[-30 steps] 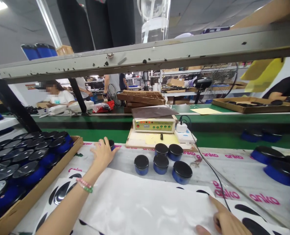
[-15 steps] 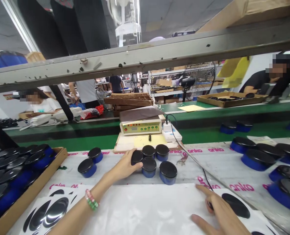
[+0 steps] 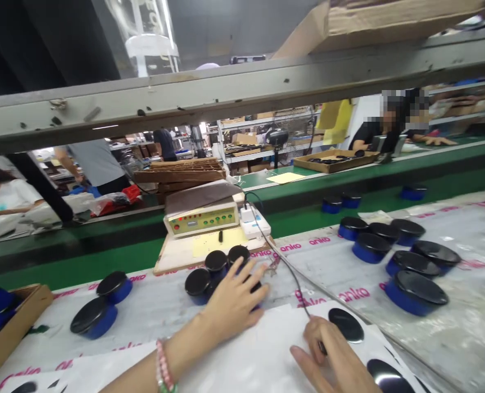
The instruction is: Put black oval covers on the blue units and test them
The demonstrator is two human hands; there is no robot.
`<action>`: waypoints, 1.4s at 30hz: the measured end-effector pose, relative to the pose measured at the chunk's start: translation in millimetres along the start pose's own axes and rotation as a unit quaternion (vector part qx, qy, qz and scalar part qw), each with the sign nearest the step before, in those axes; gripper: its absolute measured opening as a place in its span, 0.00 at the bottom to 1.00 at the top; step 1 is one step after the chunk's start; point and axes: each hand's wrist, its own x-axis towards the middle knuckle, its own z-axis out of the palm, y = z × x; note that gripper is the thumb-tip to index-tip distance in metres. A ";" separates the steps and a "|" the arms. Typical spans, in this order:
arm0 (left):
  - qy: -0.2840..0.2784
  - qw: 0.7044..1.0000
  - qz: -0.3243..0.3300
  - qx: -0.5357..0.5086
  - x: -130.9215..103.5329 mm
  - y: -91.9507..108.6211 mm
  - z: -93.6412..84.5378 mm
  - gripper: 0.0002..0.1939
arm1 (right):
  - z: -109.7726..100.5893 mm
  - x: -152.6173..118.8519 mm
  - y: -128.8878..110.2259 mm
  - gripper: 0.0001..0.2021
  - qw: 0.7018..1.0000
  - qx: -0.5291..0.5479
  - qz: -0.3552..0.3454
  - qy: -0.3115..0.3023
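Observation:
My left hand, fingers spread, reaches over a cluster of round blue tubs with black lids. Its fingers lie over the right-hand tub, which is mostly hidden; I cannot tell whether they grip it. A lidded tub sits left of the hand, and another tub behind it. My right hand is curled round a small dark object, mostly hidden. A thin black cable runs down to this hand. Below both hands lie white sheets, with a black disc beside my right hand.
Two tubs stand at left near a cardboard tray. Several more tubs stand at right. A control box with lit buttons sits behind the cluster. A grey beam crosses overhead. Other people work beyond the green belt.
My left hand has left the left tub of the cluster and moved right over the right-hand one, its fingers now spread. My right hand's index finger has curled in. The view has turned right.

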 end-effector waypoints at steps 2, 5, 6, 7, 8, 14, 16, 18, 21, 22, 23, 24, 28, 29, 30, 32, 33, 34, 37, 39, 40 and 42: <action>0.007 1.000 -0.029 -0.003 9.8 3.1 2.4 0.17 | 2.1 -6.8 -1.1 0.15 0.998 0.023 0.057 -0.004; 0.011 0.997 -0.063 -0.040 34.9 15.9 -2.1 0.18 | 5.6 -18.6 2.1 0.13 0.991 0.030 0.132 0.013; 0.008 0.996 -0.060 -0.060 49.0 25.5 -4.2 0.18 | 5.7 -21.0 3.4 0.13 0.990 0.031 0.133 0.019; 0.004 0.995 -0.049 -0.083 66.2 38.1 -5.5 0.17 | 4.8 -21.9 4.3 0.12 0.993 0.034 0.115 0.016; 0.000 0.993 -0.031 -0.112 86.1 53.2 -5.3 0.17 | 3.1 -21.3 4.5 0.12 0.996 0.037 0.087 0.008; -0.092 0.933 0.051 -0.345 210.9 129.6 39.5 0.39 | -9.3 -1.4 -4.9 0.13 0.997 0.025 -0.052 -0.054; -0.115 0.896 0.040 -0.428 231.4 133.4 54.9 0.37 | -8.7 2.0 -6.2 0.15 0.992 0.026 -0.110 -0.057; -0.114 0.851 0.023 -0.512 235.1 127.9 58.2 0.29 | -8.1 2.5 -5.1 0.16 0.987 0.036 -0.159 -0.010; -0.084 0.768 -0.008 -0.635 212.5 108.8 37.4 0.22 | -15.4 2.0 -4.5 0.16 0.978 0.061 -0.166 0.109; -0.073 0.737 -0.017 -0.672 199.0 100.6 25.5 0.22 | -20.8 2.3 -6.2 0.16 0.976 0.066 -0.145 0.147; -0.064 0.708 -0.025 -0.703 183.1 92.0 12.5 0.23 | -27.5 3.3 -9.2 0.15 0.976 0.068 -0.112 0.174; -0.057 0.682 -0.033 -0.729 165.3 83.3 -0.7 0.25 | -34.9 4.9 -13.7 0.15 0.977 0.068 -0.077 0.186; -0.043 0.616 -0.080 -0.782 86.5 54.2 -42.1 0.27 | -57.9 18.9 -42.5 0.11 0.987 0.053 -0.021 0.153; -0.037 0.605 -0.097 -0.790 67.7 49.4 -48.6 0.25 | -59.5 23.7 -50.9 0.11 0.988 0.047 -0.035 0.141; -0.034 0.587 -0.116 -0.801 50.2 45.6 -53.8 0.25 | -59.2 28.5 -59.2 0.11 0.990 0.041 -0.051 0.129; -0.036 0.533 -0.158 -0.831 19.8 40.4 -61.9 0.26 | -54.3 37.4 -75.0 0.12 0.990 0.035 -0.089 0.106; -0.036 0.506 -0.177 -0.844 7.1 38.5 -65.2 0.27 | -50.7 41.1 -82.2 0.12 0.989 0.036 -0.105 0.093; -0.034 0.487 -0.193 -0.851 -4.1 36.8 -68.1 0.28 | -47.0 44.3 -89.0 0.12 0.989 0.039 -0.118 0.080; 0.008 0.528 -0.204 -0.824 -30.2 31.5 -74.1 0.31 | -38.1 50.9 -106.1 0.12 0.987 0.053 -0.143 0.046; 0.040 0.593 -0.188 -0.782 -42.5 27.7 -75.8 0.32 | -35.0 53.6 -114.9 0.11 0.987 0.057 -0.149 0.027; 0.059 0.627 -0.176 -0.757 -47.4 26.0 -76.2 0.31 | -34.2 54.6 -118.5 0.11 0.986 0.058 -0.152 0.022; 0.090 0.690 -0.153 -0.702 -55.4 23.7 -77.1 0.29 | -34.1 55.8 -123.9 0.12 0.986 0.057 -0.154 0.014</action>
